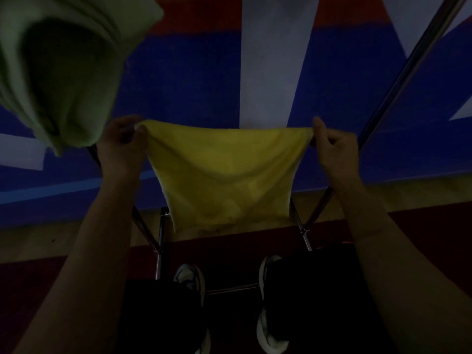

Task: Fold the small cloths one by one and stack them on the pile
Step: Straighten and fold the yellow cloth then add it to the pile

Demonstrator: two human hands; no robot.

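A yellow cloth (224, 175) hangs spread out in front of me, held by its two top corners. My left hand (120, 146) pinches the left corner and my right hand (334, 146) pinches the right corner. The cloth sags in the middle and its lower edge hangs free above my knees. A pile of pale green folded cloths (58, 72) fills the upper left, close to the camera and blurred, just left of my left hand.
The scene is dim. A blue, white and red patterned surface (194, 80) lies behind the cloth. Metal frame legs (398, 80) cross beneath it. My dark trousers and white shoes (191, 279) show at the bottom over a dark red floor.
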